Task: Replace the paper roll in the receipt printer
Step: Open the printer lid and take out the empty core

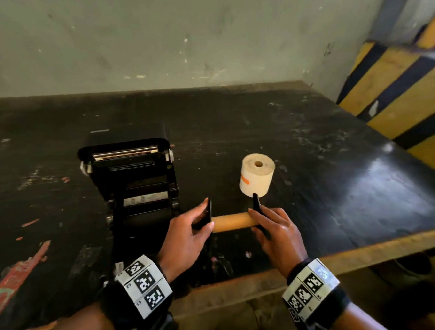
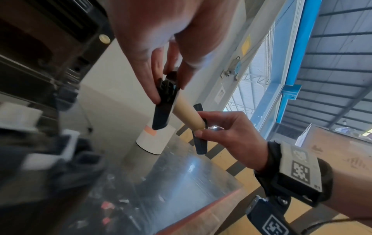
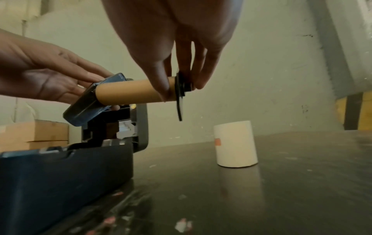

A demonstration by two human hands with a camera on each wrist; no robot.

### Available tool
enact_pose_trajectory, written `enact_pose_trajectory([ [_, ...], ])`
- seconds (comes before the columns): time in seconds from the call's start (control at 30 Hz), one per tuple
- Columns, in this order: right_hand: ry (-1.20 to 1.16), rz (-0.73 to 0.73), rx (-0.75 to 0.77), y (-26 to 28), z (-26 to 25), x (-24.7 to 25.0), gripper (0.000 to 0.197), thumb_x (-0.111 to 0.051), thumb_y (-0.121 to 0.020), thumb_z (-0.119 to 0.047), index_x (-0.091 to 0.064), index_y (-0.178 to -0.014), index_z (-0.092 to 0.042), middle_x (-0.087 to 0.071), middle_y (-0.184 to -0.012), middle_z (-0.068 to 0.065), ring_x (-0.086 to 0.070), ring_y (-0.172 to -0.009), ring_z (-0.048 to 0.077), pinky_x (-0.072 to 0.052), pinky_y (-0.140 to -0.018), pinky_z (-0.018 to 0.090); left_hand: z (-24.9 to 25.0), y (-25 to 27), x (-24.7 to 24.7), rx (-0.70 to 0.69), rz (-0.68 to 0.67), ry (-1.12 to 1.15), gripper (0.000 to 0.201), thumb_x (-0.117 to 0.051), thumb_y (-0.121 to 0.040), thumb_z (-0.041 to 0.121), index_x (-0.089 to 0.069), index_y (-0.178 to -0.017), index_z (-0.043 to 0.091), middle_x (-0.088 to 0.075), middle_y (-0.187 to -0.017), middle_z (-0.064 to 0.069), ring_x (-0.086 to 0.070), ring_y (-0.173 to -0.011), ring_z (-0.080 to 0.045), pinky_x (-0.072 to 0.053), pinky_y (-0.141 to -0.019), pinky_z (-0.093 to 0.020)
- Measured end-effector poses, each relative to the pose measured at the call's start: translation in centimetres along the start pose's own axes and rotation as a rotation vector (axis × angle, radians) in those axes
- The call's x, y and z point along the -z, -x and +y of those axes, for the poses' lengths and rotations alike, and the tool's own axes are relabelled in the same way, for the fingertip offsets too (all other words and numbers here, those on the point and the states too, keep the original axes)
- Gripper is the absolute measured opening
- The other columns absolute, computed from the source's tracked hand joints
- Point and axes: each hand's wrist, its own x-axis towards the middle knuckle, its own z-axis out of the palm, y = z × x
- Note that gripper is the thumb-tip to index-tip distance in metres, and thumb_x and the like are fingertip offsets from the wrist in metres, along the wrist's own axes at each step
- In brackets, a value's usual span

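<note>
A black receipt printer (image 1: 134, 184) sits on the table with its lid raised. Just right of it, above the table, an empty brown cardboard core (image 1: 233, 222) is held level between two black end flanges. My left hand (image 1: 201, 218) pinches the left flange (image 2: 164, 108), thumb on one side and fingers on the other. My right hand (image 1: 258, 219) pinches the right flange (image 3: 180, 95). A full white paper roll (image 1: 257, 174) with an orange tab stands upright behind the core, apart from both hands. The wrist views show the core (image 3: 132, 91) and the roll (image 3: 235, 144).
The black, scuffed table (image 1: 311, 139) ends in a wooden front edge (image 1: 243, 284) close to my wrists. A pale wall runs behind it. A yellow-and-black striped barrier (image 1: 396, 92) stands at the right. Cardboard boxes (image 3: 34, 135) lie beyond the printer.
</note>
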Motion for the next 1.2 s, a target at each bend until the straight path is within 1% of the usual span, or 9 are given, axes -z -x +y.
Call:
enact_pose_trajectory([
  [0.1,0.036,-0.047,0.026,-0.4,3.2,0.2,0.045,-0.076,-0.072,-0.011,-0.064,-0.114,-0.017,-0.067,-0.11,0.006,-0.061,-0.085,0.022,-0.058,-0.061,0.035,0.7,-2.5,-2.5,0.031,-0.025,-0.035,0.052,-0.065,-0.083,0.011,-0.047,-0.132,0.014,-0.058,-0.13,-0.002,-0.052,-0.118,-0.007,-0.039,-0.105,-0.026],
  [0.2,0.039,-0.123,0.046,-1.1,7.1,0.6,0.043,-0.075,-0.074,-0.013,-0.063,-0.116,-0.016,-0.068,-0.103,0.005,-0.06,-0.081,0.021,-0.057,-0.057,0.034,1.4,-4.8,-5.5,0.108,-0.063,-0.07,0.053,-0.064,-0.083,0.012,-0.046,-0.133,0.015,-0.059,-0.129,-0.004,-0.054,-0.118,-0.011,-0.039,-0.105,-0.028],
  [0.4,0.014,-0.208,0.051,-2.7,14.0,1.1,0.039,-0.07,-0.079,-0.019,-0.061,-0.117,-0.013,-0.068,-0.1,0.005,-0.059,-0.084,0.021,-0.057,-0.063,0.035,2.3,-8.1,-10.5,0.248,-0.068,-0.065,0.055,-0.066,-0.083,0.014,-0.044,-0.134,0.017,-0.058,-0.128,-0.007,-0.055,-0.116,-0.015,-0.041,-0.102,-0.029],
  [0.53,-0.043,-0.287,0.074,-4.0,16.4,0.5,0.039,-0.066,-0.083,-0.021,-0.059,-0.121,-0.013,-0.066,-0.111,0.007,-0.059,-0.099,0.025,-0.055,-0.081,0.039,1.7,-8.7,-12.3,0.341,0.014,-0.042,0.054,-0.067,-0.082,0.015,-0.047,-0.131,0.02,-0.059,-0.127,-0.007,-0.056,-0.114,-0.014,-0.043,-0.102,-0.03],
  [0.63,-0.063,-0.333,0.066,-5.1,18.0,0.1,0.04,-0.066,-0.084,-0.021,-0.058,-0.122,-0.014,-0.065,-0.112,0.006,-0.057,-0.099,0.023,-0.051,-0.081,0.035,0.7,-8.7,-12.5,0.351,0.122,-0.075,0.052,-0.068,-0.081,0.013,-0.05,-0.129,0.02,-0.061,-0.125,-0.005,-0.057,-0.112,-0.014,-0.042,-0.1,-0.026],
  [0.7,-0.072,-0.358,0.055,-5.8,18.9,-0.1,0.041,-0.065,-0.085,-0.023,-0.056,-0.124,-0.015,-0.064,-0.116,0.005,-0.056,-0.102,0.021,-0.049,-0.085,0.033,-0.5,-8.7,-12.2,0.373,0.156,-0.151,0.052,-0.067,-0.081,0.014,-0.05,-0.129,0.021,-0.06,-0.125,-0.005,-0.056,-0.115,-0.017,-0.043,-0.103,-0.033],
  [0.87,-0.078,-0.44,0.064,-6.9,19.5,0.0,0.043,-0.06,-0.088,-0.026,-0.05,-0.13,-0.019,-0.058,-0.126,0.001,-0.05,-0.116,0.021,-0.041,-0.097,0.03,-4.1,-9.9,-12.3,0.418,0.02,-0.575,0.048,-0.06,-0.084,0.017,-0.046,-0.13,0.024,-0.057,-0.127,-0.008,-0.052,-0.118,-0.028,-0.045,-0.098,-0.042],
  [1.0,-0.101,-0.416,0.078,-7.0,19.7,0.1,0.043,-0.065,-0.085,-0.022,-0.055,-0.126,-0.016,-0.062,-0.122,0.006,-0.053,-0.114,0.026,-0.044,-0.095,0.034,-5.6,-10.2,-12.8,0.445,-0.079,-0.777,0.038,-0.054,-0.087,0.016,-0.049,-0.124,0.017,-0.054,-0.124,-0.011,-0.046,-0.119,-0.03,-0.046,-0.091,-0.041],
  [1.2,-0.111,-0.435,0.092,-6.8,20.0,-0.1,0.044,-0.063,-0.086,-0.024,-0.053,-0.128,-0.018,-0.061,-0.122,0.003,-0.053,-0.113,0.021,-0.044,-0.093,0.03,-5.4,-10.2,-13.3,0.388,-0.001,-0.706,0.029,-0.051,-0.09,0.022,-0.055,-0.118,0.017,-0.055,-0.122,-0.007,-0.044,-0.117,-0.026,-0.047,-0.092,-0.042],
])
